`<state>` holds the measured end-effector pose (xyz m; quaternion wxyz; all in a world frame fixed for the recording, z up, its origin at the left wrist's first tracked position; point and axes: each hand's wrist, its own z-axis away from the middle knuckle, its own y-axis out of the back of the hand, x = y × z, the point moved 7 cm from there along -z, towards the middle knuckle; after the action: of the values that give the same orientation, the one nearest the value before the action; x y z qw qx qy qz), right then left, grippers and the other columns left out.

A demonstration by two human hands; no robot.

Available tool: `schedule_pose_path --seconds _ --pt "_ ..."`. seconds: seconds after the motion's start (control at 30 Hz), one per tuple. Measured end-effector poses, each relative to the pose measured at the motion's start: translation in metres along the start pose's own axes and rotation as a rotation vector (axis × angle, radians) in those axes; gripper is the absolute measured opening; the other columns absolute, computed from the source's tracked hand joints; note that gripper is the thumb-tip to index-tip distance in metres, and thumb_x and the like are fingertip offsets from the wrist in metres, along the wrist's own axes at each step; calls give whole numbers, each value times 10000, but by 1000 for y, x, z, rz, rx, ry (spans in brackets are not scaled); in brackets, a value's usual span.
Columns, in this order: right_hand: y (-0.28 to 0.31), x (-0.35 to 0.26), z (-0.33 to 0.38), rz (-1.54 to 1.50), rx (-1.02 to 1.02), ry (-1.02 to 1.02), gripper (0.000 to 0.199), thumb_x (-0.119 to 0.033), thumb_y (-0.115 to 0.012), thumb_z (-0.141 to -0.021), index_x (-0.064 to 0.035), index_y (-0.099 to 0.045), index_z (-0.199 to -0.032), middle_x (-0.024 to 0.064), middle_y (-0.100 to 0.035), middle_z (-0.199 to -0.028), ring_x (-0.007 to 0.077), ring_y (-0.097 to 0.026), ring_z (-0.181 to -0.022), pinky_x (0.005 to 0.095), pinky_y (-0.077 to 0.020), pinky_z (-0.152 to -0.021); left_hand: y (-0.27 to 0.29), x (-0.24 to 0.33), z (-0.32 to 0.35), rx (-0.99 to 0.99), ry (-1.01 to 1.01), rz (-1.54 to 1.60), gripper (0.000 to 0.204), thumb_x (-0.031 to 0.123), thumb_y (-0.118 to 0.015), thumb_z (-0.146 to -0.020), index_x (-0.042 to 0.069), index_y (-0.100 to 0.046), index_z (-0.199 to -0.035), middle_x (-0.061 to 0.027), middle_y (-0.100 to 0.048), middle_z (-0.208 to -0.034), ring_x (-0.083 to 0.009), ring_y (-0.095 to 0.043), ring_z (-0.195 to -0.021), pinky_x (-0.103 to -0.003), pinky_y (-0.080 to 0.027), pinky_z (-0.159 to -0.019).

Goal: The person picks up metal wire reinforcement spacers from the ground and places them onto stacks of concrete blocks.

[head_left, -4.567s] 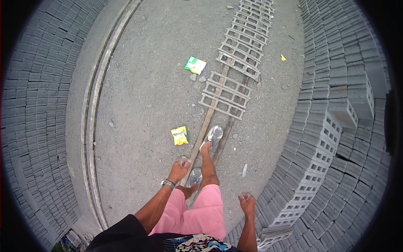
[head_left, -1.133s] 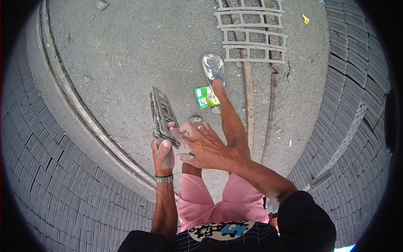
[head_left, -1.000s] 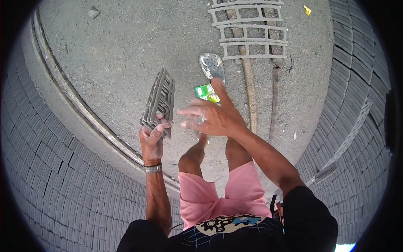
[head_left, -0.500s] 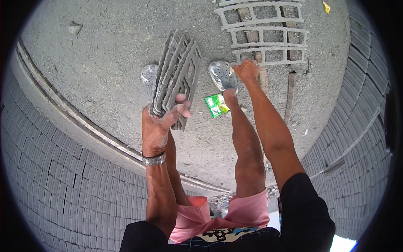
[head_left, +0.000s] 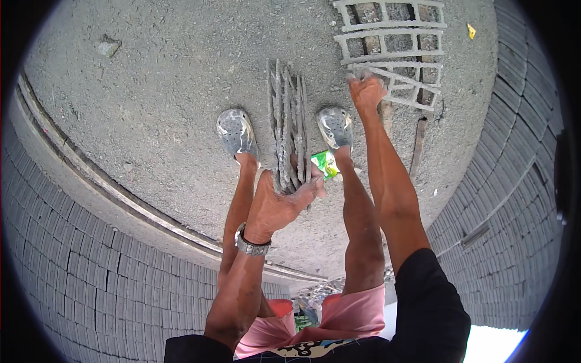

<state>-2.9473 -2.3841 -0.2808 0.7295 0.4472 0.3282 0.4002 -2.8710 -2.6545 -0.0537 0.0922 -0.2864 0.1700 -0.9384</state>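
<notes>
Since the earlier frame the right hand [head_left: 365, 92] has reached further out to the grey concrete lattice block [head_left: 404, 85] on the ground, fingers closing on its near edge. The left hand [head_left: 279, 202] grips a stack of grey lattice blocks [head_left: 288, 130], fingers wrapped round its lower end.
</notes>
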Motion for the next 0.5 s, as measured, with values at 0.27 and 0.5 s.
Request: schedule_pose_path --seconds 0.27,0.5 --pt "14 -55 -60 -149 174 -65 367 -332 -727 -687 -19 -699 -878 203 -693 -798 402 -653 -800 522 -402 -850 -13 11 -7 -48 -60 13 191 -2 -668 -869 -40 -600 -1043 -72 -674 -788 -115 -662 -753 -252 -526 -622" --pt "23 -88 -45 -309 153 -33 391 -302 -749 -684 -85 -723 -1007 178 -705 -829 377 -661 -843 563 -373 -890 5 24 -8 -52 -9 -132 128 24 -653 -876 -39 -629 -985 -61 -684 -736 -75 -632 -714 -242 -494 -580"
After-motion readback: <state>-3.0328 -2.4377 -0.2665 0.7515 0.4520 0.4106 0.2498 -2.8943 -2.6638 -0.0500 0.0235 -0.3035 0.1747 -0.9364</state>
